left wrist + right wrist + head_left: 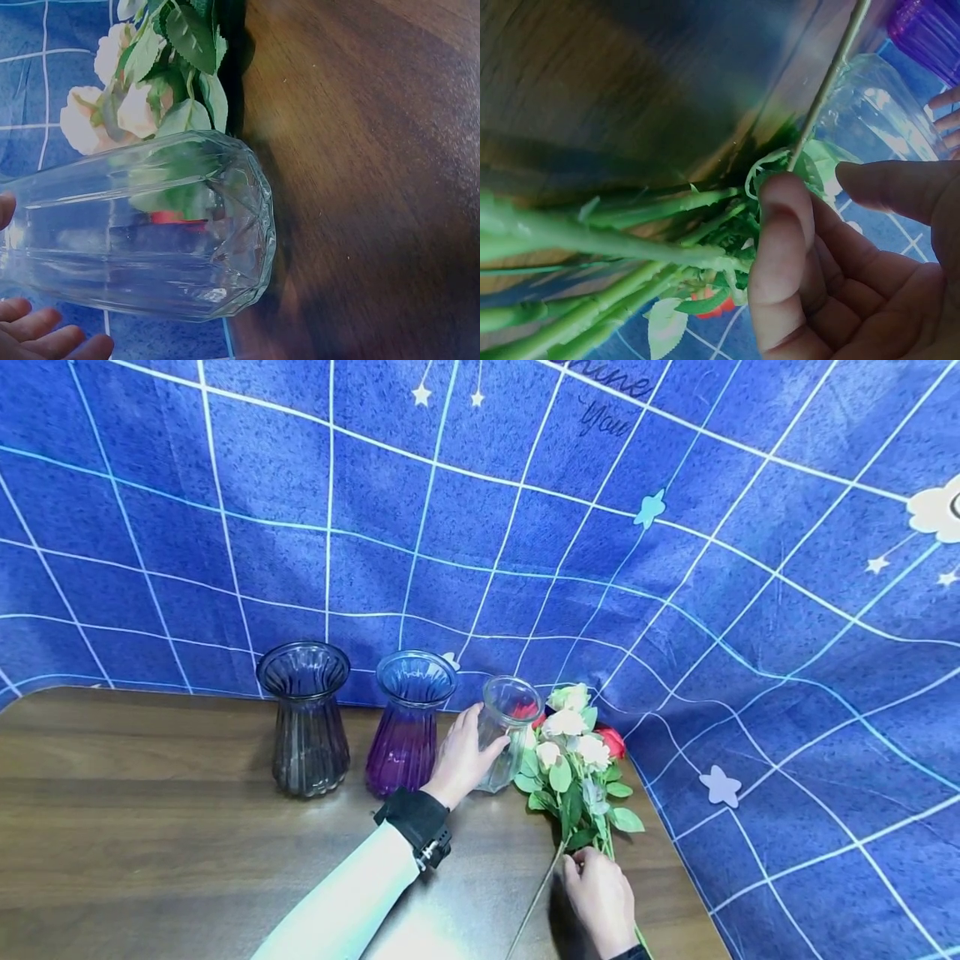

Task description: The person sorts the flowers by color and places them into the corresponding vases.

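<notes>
My left hand (463, 758) is at the clear glass vase (491, 768), thumb in front of it and fingers by its left side. In the left wrist view, the fingertips (56, 334) show beside the ribbed glass rather than wrapped round it. My right hand (600, 893) is over the green stems of the bunch of white and red roses (564, 724), below their leaves. The right wrist view shows its thumb and index finger apart, with a thin brown stem (829, 82) passing close behind the index fingertip.
Left of the clear vase stand a purple glass vase (405, 739) and a dark grey one (309, 743). All are on a brown wooden table (150, 810). Behind and to the right hangs a blue cloth (270, 485) with white grid lines.
</notes>
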Available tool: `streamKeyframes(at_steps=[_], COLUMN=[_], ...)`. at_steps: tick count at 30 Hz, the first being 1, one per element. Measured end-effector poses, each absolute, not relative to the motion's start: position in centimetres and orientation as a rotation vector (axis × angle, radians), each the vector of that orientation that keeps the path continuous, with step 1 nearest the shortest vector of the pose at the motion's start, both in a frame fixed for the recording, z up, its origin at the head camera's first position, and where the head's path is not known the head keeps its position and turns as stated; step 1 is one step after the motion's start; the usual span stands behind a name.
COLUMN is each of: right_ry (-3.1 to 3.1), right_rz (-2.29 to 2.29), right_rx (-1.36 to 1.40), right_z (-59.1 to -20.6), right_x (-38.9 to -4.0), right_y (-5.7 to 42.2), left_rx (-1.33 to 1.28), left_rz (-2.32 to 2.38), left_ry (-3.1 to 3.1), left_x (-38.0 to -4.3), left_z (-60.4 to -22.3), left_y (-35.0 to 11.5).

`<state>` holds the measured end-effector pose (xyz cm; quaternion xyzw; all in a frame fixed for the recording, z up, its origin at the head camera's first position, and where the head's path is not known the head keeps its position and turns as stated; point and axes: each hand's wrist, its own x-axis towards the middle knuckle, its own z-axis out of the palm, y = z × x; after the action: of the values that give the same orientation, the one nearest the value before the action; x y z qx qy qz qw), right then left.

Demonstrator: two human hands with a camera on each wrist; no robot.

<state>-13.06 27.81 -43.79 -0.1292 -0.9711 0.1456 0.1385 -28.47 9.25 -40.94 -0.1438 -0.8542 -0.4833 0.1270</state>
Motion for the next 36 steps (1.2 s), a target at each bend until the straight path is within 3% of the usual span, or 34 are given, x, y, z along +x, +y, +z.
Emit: streamKeyframes(at_steps=[36], right_ry=[-2.848], right_rz=[0.438], right_rx=[-0.441], right_z=[-45.6], right_x=[-15.2], right_y=[27.0], left_rx=[-0.447], left_rz=[-1.350], left_ry=[-2.556], left_x=[-28.7], left_z=[-41.0], left_y=[9.2])
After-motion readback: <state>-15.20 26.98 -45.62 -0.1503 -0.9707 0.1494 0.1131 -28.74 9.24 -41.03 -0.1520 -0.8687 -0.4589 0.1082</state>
